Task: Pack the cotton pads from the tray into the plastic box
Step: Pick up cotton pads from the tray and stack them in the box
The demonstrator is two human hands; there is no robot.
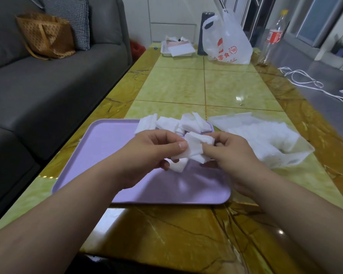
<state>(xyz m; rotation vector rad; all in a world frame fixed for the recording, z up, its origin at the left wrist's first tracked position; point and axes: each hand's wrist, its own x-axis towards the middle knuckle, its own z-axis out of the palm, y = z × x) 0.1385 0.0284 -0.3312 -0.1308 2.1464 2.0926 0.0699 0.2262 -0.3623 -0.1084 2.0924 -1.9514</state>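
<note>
The left hand (154, 153) and right hand (232, 155) pinch a bunch of cotton pads (196, 145) over the bare near half of the tray (107, 147); the plastic box (265, 135), just right, slants far-left to near-right

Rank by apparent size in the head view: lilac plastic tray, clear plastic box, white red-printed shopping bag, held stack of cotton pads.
1. Lilac plastic tray.
2. Clear plastic box.
3. White red-printed shopping bag, farther away, so true size unsure.
4. Held stack of white cotton pads.
</note>
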